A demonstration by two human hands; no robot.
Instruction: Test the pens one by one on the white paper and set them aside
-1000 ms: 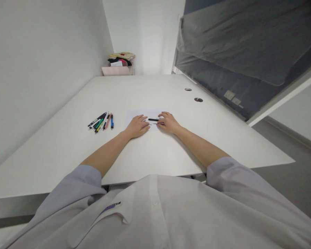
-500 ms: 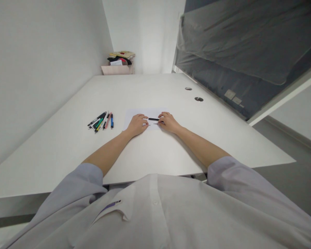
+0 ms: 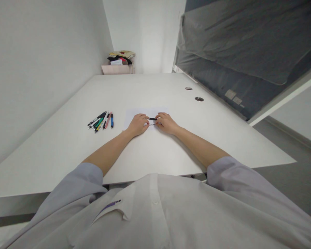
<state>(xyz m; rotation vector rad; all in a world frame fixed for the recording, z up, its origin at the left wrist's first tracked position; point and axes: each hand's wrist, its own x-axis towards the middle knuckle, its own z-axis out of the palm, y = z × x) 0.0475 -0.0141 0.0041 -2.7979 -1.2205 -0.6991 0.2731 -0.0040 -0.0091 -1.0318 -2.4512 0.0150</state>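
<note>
My left hand (image 3: 138,125) rests on a white sheet of paper (image 3: 131,113), its thumb and fingers closed in a pinch on something too small to name. Opposite it, my right hand (image 3: 167,123) pinches a thin dark piece that looks like a pen refill (image 3: 152,125). The ends of the two small pieces meet or nearly meet in the narrow gap between my thumbs. Just beyond them a black pen barrel (image 3: 152,119) lies crosswise on the paper, and the fingertips of both hands are close to its ends. My fingers hide much of the small pieces.
Several pens (image 3: 100,121) lie in a loose pile on the white table (image 3: 150,155), left of the paper. Two round cable holes (image 3: 199,99) are at the right. A box with cloth items (image 3: 116,69) stands at the far end, and a covered dark panel (image 3: 238,52) borders the right side.
My right hand has moved left with its thin piece, narrowing the gap to my left hand. Its fingers now cover the right end of the black barrel. My left hand has barely moved.
</note>
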